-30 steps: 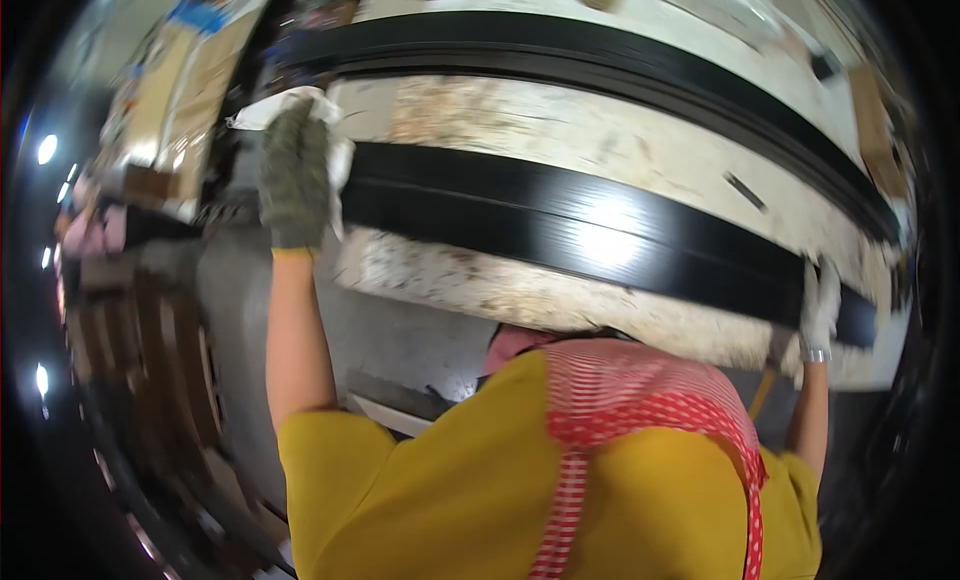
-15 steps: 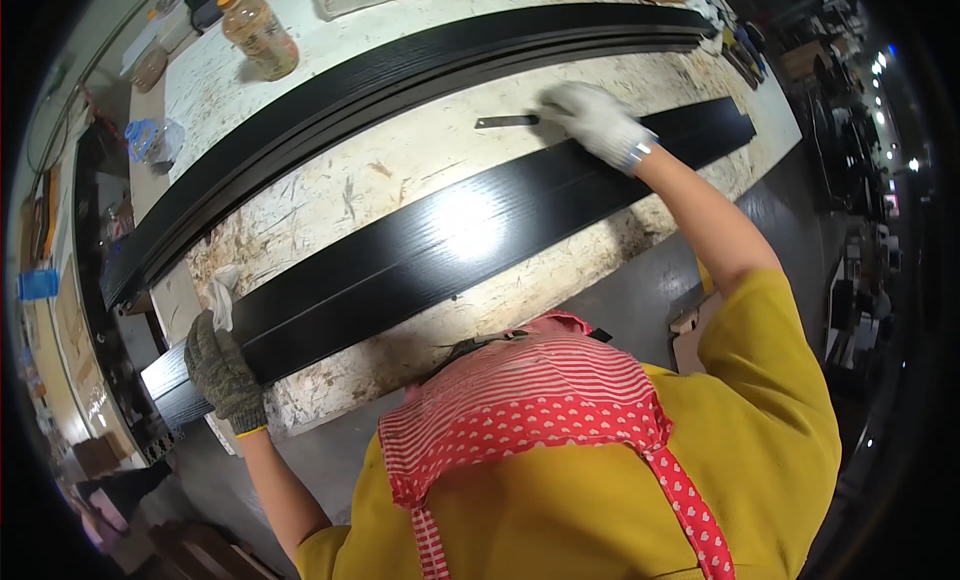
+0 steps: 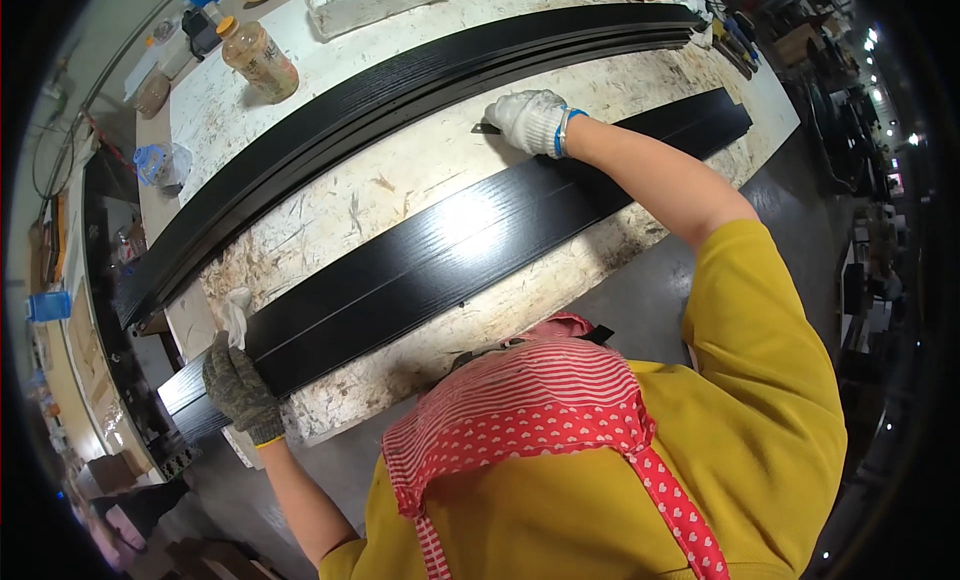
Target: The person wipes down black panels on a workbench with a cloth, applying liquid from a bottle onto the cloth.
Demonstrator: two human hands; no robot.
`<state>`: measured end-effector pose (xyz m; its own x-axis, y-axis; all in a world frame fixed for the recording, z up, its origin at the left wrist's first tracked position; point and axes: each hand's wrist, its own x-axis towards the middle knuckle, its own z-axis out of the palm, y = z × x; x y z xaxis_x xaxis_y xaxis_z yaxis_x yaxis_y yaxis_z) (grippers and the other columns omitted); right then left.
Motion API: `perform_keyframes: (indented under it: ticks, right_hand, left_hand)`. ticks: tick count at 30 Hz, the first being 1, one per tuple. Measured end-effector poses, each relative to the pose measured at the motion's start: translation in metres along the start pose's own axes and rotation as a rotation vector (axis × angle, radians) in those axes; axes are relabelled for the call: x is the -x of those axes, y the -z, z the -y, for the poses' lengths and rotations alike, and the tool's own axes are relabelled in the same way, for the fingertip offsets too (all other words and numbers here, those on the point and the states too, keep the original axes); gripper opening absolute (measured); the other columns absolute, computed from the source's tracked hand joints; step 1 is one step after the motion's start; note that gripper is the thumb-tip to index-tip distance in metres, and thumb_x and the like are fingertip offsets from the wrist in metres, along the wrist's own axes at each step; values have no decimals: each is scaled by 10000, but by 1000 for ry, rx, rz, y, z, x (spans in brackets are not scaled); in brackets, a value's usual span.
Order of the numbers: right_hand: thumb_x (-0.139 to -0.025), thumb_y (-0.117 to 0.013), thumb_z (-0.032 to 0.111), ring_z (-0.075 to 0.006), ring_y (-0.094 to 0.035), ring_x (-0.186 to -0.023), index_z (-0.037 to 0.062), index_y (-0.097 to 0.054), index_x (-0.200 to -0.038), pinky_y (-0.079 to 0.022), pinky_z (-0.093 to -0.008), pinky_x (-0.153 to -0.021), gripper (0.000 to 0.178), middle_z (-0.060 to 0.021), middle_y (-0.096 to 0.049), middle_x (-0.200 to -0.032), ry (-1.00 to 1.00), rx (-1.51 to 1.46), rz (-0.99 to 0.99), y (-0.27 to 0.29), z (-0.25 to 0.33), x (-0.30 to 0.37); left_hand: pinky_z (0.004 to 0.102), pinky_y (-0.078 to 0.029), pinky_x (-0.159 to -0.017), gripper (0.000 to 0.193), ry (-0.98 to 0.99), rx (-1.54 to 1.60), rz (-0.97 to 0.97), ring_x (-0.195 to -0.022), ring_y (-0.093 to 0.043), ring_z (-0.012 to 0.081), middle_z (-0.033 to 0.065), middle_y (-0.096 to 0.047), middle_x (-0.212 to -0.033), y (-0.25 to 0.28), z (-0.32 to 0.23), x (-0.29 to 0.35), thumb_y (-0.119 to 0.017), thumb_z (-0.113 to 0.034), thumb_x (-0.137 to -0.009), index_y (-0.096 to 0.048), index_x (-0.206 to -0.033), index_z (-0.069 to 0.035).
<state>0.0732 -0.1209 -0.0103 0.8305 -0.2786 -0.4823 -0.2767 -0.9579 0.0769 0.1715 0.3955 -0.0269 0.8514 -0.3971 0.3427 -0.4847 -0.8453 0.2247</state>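
A long black board (image 3: pixel 400 270) with a fine lengthwise line lies slantwise across the worn white table (image 3: pixel 335 215). My left hand (image 3: pixel 243 392), in a dark grey-green knit glove, lies across the board's left end with its fingers together, gripping it; the thumb is hidden. A crumpled white cloth (image 3: pixel 238 316) sits right by those fingertips. Beyond the board's far edge, my right hand (image 3: pixel 528 120), in a white glove, closes over a small flat dark metal blade (image 3: pixel 484 128). Only the blade's left tip shows from under the fingers.
Several black mouldings (image 3: pixel 400 85) are stacked along the table's far side. Behind them stand an orange-capped bottle (image 3: pixel 260 62) and a white wrapped block (image 3: pixel 372 4). A clear plastic bottle (image 3: pixel 162 167) is at far left; hand tools (image 3: pixel 735 50) lie at far right.
My right hand has moved left over the metal blade, covering most of it. My left hand stays at the board's left end. The whole view has shifted slightly.
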Motion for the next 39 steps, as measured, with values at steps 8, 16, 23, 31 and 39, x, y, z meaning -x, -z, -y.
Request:
perform_keyframes:
  ticks: [8,16,23,31,39]
  right_hand:
    - [-849,-581,91,-349,-686,-963,-3,-674,-1075,-546,-438,-821,262,-209,-689,-1038,26,-34,-49,1,-3,9]
    - [-813,-584,64,-345,-699,-886,-26,-679,-1001,-562,-440,-762,229,-208,-698,-954,108,59,-96,3,-9,10]
    - [-888,-556,135,-311,-699,-934,17,-704,-1013,-547,-440,-809,227,-192,-705,-979,73,-69,-45,10,-14,17]
    - [-890,-545,160,-335,-696,-916,23,-686,-998,-550,-439,-791,225,-212,-698,-977,-29,-72,-178,-36,-150,20]
    - [-831,-557,141,-359,-641,-1070,31,-666,-1093,-508,-446,-899,304,-218,-657,-1149,-366,-175,-236,-82,-342,40]
  left_hand:
    - [363,-526,-760,305,83,675,70,-860,-646,247,139,-670,-994,55,-76,-14,-629,-144,-932,-630,-1211,-20]
    - [392,-461,-830,391,-607,104,454,-851,-629,253,67,-663,-1086,47,-223,9,-685,-299,-856,-634,-1193,-107]
    - [432,-478,-877,524,-395,-57,582,-1016,-652,287,142,-587,-1305,16,-270,23,-656,-371,-868,-546,-1319,-127]
    - [419,-481,-886,510,-307,30,343,-1054,-630,327,148,-602,-1292,4,-279,36,-688,-370,-849,-607,-1253,-68]
    - [432,-458,-964,444,-225,-143,357,-1103,-603,363,174,-570,-1321,-7,-282,42,-680,-236,-859,-604,-1235,-13]
